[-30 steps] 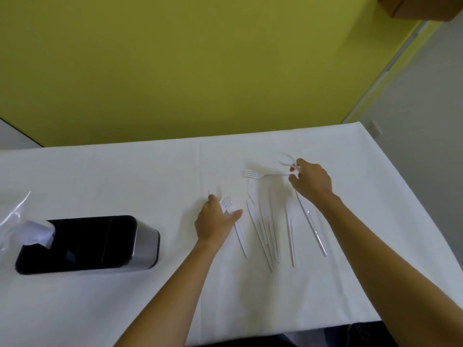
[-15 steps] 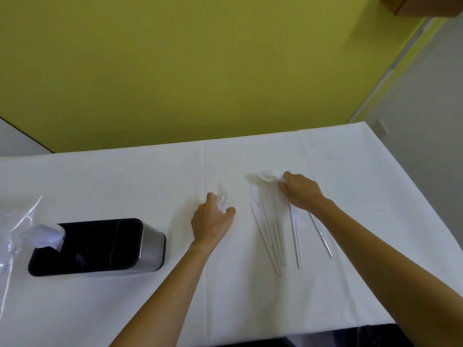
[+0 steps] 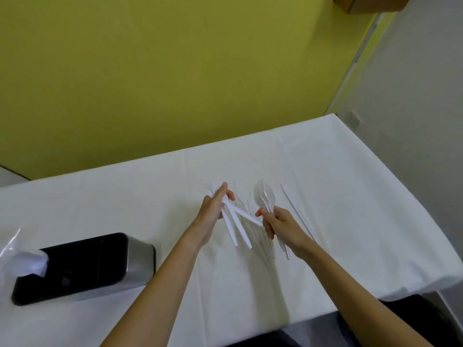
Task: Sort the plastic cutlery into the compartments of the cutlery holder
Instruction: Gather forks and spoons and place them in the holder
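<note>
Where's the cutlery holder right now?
Head view, lower left: the cutlery holder sits on the table, left of the left hand, with clear plastic wrap at its left end.

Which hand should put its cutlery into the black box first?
Probably the left hand: it grips a bunch of white cutlery, and the cutlery holder sits on its side of the table. The right hand, gripping forks, is farther away.

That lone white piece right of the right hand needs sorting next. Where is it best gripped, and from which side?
Probably pinch the lone piece across its thin shaft at the far half, coming from above and the right: it lies flat on the tablecloth, and its near end is crowded by the right hand.
</note>
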The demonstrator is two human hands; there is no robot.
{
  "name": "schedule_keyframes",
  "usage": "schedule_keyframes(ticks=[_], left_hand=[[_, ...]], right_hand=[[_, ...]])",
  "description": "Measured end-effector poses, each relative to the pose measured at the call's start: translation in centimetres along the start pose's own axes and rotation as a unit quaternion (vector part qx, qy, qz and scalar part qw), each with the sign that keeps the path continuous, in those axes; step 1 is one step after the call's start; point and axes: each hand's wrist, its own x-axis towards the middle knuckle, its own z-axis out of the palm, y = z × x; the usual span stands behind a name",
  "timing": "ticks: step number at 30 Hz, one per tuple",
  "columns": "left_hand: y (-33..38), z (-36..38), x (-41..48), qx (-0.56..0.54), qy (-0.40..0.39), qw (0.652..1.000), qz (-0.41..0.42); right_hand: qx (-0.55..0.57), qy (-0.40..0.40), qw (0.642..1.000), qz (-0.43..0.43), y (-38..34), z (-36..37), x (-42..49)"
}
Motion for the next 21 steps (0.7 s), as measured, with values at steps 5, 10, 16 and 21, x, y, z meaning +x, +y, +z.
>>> schedule_keyframes(ticks=[5, 10, 16, 21], left_hand=[[-0.4, 0.1, -0.7, 0.019, -0.081, 0.996, 0.022], [-0.9, 0.6, -0.8, 0.063, -0.065, 0.995, 0.051], [-1.3, 0.1, -0.8, 0.133, -0.059, 0.988, 0.060], [-0.2, -1.4, -0.4, -0.012, 0.018, 0.997, 0.072]], right_hand=[[0.112, -0.077, 0.990, 0.040, -1.0, 1.2, -1.3], [0.174, -0.162, 0.969, 0.069, -1.7, 3.1, -2.7], [0.232, -0.178, 0.953, 0.075, -1.6, 4.4, -3.0], [0.133, -0.133, 0.981, 0.051, -1.3, 4.4, -3.3]])
